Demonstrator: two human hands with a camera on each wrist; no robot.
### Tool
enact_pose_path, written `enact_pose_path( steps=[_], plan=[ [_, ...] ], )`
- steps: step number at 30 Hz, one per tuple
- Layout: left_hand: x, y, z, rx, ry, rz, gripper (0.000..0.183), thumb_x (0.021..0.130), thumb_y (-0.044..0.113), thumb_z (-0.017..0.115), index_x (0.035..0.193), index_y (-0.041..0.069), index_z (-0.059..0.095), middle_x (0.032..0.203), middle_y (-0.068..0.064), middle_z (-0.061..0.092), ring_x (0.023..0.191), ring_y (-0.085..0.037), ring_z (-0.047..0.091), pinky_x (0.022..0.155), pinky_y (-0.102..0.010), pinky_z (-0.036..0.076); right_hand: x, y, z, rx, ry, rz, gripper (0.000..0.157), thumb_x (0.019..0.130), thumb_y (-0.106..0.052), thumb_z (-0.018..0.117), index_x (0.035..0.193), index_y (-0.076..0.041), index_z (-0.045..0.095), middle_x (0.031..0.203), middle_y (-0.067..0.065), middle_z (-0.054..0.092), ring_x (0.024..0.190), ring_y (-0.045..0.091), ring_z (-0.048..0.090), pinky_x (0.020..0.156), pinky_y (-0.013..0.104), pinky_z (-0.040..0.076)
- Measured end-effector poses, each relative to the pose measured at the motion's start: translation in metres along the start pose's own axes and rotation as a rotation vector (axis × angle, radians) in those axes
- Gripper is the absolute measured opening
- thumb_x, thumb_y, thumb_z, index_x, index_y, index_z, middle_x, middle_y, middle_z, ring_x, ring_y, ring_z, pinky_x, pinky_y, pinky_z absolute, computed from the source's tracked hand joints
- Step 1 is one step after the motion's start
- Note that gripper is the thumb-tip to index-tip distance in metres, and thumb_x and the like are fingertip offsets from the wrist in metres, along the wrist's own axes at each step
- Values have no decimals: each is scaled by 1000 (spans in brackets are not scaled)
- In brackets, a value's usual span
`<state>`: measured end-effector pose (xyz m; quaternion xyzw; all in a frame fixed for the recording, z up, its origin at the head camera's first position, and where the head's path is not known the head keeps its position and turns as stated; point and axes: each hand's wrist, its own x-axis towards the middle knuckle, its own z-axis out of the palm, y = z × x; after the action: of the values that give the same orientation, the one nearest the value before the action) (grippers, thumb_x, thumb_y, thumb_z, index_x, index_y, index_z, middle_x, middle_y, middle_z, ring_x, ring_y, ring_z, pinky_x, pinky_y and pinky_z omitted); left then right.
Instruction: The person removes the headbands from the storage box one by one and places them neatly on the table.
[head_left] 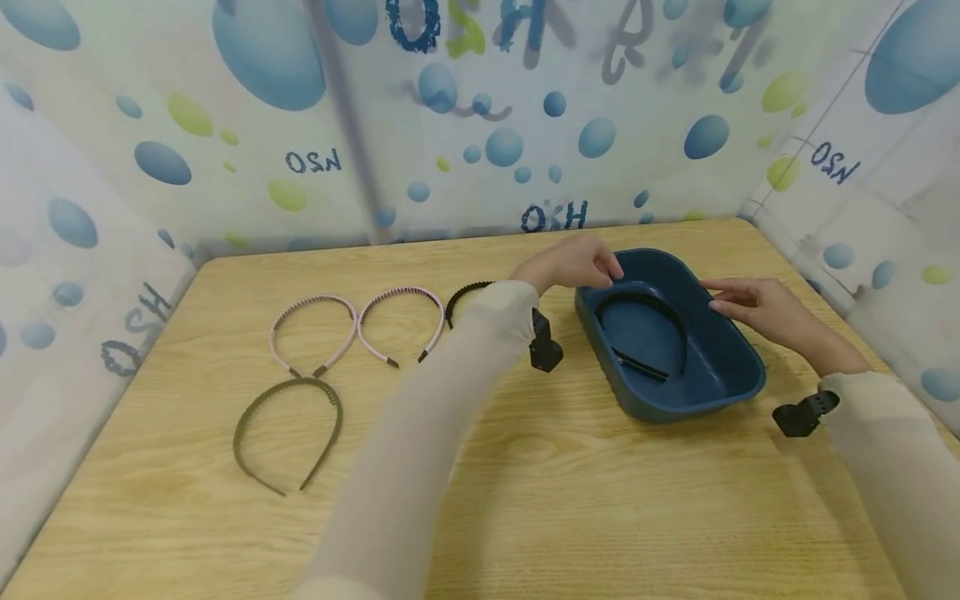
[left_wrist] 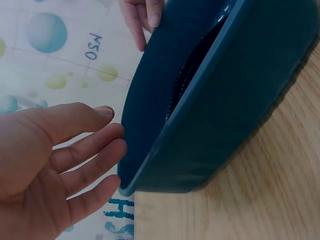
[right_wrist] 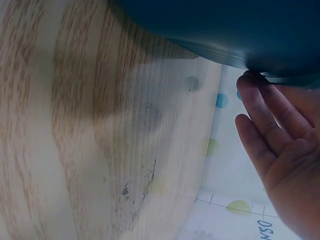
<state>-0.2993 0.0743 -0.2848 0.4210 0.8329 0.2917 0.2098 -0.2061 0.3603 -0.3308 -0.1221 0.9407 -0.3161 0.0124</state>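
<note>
A blue plastic basin [head_left: 678, 410] stands on the right of the table. Inside it lies a black headband [head_left: 651, 298], with dark headband ends near the front wall. My left hand [head_left: 573, 262] hovers at the basin's far left corner; in the left wrist view, its loosely bent fingers [left_wrist: 95, 165] come right up to the rim and hold nothing. On the other side, my right hand [head_left: 768, 312] has its fairly straight fingers and thumb at the right rim. The right wrist view shows fingertips [right_wrist: 250, 82] close against the outer wall, with the thumb hidden.
Left of the basin lie two pink headbands [head_left: 351, 312], an olive headband [head_left: 247, 417] and another black headband [head_left: 467, 292], partly covered by the left sleeve [head_left: 450, 417]. Patterned walls [head_left: 480, 125] border the wooden table [head_left: 600, 508] at the back and sides.
</note>
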Motion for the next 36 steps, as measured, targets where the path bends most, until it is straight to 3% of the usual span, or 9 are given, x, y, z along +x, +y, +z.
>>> enact_pose_path(
  steps=[9, 15, 20, 27, 31, 33, 36],
  plan=[
    [26, 7, 13, -20, -17, -23, 27, 91, 4, 54, 116, 1, 63, 115, -9, 60, 99, -16, 56, 79, -19, 45, -2, 1, -2, -2, 15, 35, 40, 94, -13, 53, 130, 2, 49, 107, 26, 60, 79, -14, 50, 65, 12, 43],
    [35, 3, 19, -61, -26, -106, 28, 90, 5, 56, 118, 1, 62, 115, -10, 60, 92, -16, 57, 72, -20, 45, 0, 2, -2, -21, -1, -14, 40, 94, -13, 52, 130, 3, 48, 108, 27, 59, 85, -1, 58, 68, 19, 47],
    [41, 1, 23, -105, -1, -155, 30, 91, 6, 56, 120, 1, 60, 114, -10, 60, 90, -17, 56, 70, -23, 45, 2, 2, -3, -15, -5, 34, 40, 94, -15, 53, 132, -1, 49, 110, 24, 60, 85, -3, 57, 69, 18, 47],
    [52, 2, 31, -91, 51, -251, 29, 90, 10, 59, 118, 4, 62, 112, -5, 60, 89, -14, 55, 74, -29, 48, 2, 2, -3, -27, -31, 8, 42, 95, -14, 50, 133, 2, 45, 113, 28, 57, 96, 33, 59, 72, 32, 50],
    [61, 3, 36, -64, 71, -296, 10, 88, 8, 60, 84, 2, 67, 77, -1, 56, 63, -11, 41, 58, -22, 40, 2, 3, -4, -22, -32, 7, 41, 95, -11, 51, 133, 2, 45, 114, 29, 56, 90, 13, 61, 69, 24, 49],
    [64, 5, 38, -56, 64, -329, 18, 88, 8, 59, 70, 4, 58, 67, 0, 45, 59, -12, 33, 54, -22, 33, 2, 4, -4, -22, -27, 3, 41, 94, -11, 51, 133, 2, 46, 112, 28, 57, 85, 0, 58, 68, 21, 48],
    [66, 6, 40, -41, 43, -380, 12, 89, 10, 58, 79, 5, 53, 74, -2, 42, 65, -14, 36, 58, -24, 33, 2, 5, -5, -22, -22, -11, 41, 94, -11, 51, 132, 3, 46, 110, 28, 58, 82, -10, 52, 66, 18, 47]
  ],
)
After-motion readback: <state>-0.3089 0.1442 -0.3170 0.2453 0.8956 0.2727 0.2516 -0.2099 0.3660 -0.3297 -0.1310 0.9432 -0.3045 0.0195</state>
